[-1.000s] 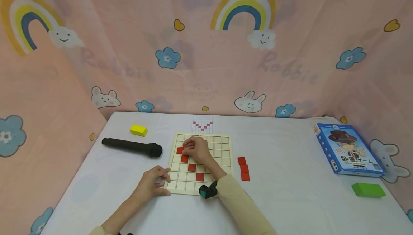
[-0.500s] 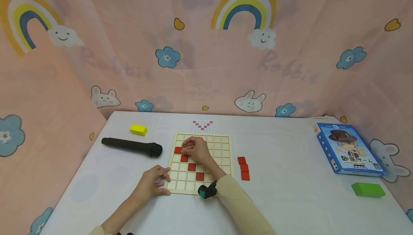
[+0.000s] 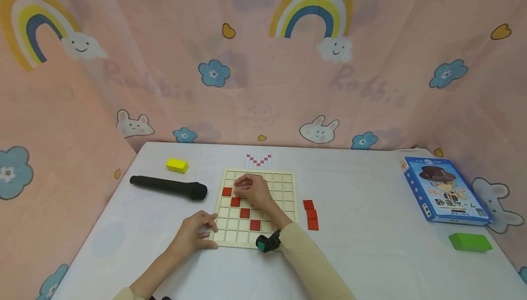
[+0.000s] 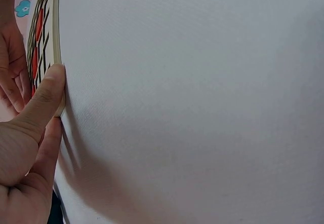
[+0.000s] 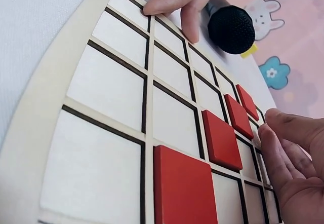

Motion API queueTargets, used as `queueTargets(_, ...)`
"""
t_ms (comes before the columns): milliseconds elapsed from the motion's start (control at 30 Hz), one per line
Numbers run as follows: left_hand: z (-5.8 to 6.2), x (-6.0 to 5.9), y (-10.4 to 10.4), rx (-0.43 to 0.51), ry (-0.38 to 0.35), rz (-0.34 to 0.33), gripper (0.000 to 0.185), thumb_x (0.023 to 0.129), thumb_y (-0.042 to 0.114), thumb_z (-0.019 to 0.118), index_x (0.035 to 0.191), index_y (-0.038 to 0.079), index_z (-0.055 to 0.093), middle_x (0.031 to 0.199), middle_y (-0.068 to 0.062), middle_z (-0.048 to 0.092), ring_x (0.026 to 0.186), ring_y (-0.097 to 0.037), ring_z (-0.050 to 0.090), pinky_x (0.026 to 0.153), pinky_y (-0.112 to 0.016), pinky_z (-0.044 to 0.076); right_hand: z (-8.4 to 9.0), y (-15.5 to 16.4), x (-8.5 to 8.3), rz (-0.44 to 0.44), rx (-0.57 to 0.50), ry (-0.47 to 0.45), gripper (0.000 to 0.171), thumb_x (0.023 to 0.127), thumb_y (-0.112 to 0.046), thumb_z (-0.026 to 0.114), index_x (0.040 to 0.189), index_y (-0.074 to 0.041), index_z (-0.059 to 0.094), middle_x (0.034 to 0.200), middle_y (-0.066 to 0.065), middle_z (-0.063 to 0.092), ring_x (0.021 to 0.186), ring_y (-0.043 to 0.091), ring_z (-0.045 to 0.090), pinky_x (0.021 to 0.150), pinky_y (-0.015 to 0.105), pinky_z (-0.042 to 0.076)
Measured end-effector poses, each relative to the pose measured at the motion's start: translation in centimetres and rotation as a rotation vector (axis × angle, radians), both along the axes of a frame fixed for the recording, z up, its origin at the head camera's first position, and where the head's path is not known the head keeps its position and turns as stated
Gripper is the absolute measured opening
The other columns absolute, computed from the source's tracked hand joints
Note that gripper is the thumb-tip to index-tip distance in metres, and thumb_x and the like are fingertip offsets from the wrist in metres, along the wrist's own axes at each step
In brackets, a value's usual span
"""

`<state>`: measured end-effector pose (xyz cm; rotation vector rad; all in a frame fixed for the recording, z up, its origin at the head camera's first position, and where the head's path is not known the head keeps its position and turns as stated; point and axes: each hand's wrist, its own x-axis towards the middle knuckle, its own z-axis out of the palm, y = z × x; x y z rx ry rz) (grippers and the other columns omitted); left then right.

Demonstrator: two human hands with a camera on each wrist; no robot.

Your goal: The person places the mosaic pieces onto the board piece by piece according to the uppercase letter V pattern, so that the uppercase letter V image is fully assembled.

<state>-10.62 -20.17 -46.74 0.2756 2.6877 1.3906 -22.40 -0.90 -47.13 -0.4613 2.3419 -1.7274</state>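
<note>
A cream grid board (image 3: 232,237) lies on the table, with several red square tiles in its cells on a diagonal, from the far-left tile (image 3: 227,191) to the nearest tile (image 3: 255,225). My left hand (image 3: 192,233) holds the board's near-left corner, thumb (image 4: 50,84) on the near edge and fingers on the left edge. Over the upper left cells, my right hand (image 3: 253,191) is just right of the far-left tile. Its thumb and fingers (image 5: 291,127) are close together, with no tile visible between them. Three loose red tiles (image 3: 311,214) lie right of the board.
A pattern card (image 3: 258,159) with a red V lies behind the board. To the left are a black microphone (image 3: 169,188) and a yellow block (image 3: 177,166). A blue game box (image 3: 446,191) and a green block (image 3: 470,242) lie far right.
The far-left red tile has shifted left into its cell, and my right hand has let go of it and drawn slightly right. My left hand has stayed at the corner.
</note>
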Motion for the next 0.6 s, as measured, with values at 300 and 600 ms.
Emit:
queueTargets(300, -0.5, -0.1, -0.1, -0.025, 0.055, -0.012, 0.037, 0.053, -0.002, 0.089, 0.076, 0.006, 0.062, 0.103, -0.01, 0.061, 0.111, -0.038, 0.058, 0.071, -0.017, 0.058, 1.0, 3.0, 0.5, -0.014, -0.059, -0.039, 0.022, 0.084, 0.0, 0.071, 0.103, 0.006, 0.065, 0.103, 0.02, 0.068, 0.093, 0.029, 0.067, 0.078, 0.028, 0.058)
queueTargets(600, -0.3, 0.1, 0.0, -0.004, 0.051, -0.009, 0.036, 0.054, -0.005, 0.088, 0.076, 0.005, 0.062, 0.104, -0.012, 0.062, 0.113, -0.039, 0.058, 0.071, -0.018, 0.058, 0.2, 6.1, 0.6, -0.078, -0.069, -0.066, 0.024, 0.083, -0.001, 0.072, 0.106, 0.004, 0.065, 0.104, 0.017, 0.068, 0.094, 0.025, 0.066, 0.082, 0.028, 0.057)
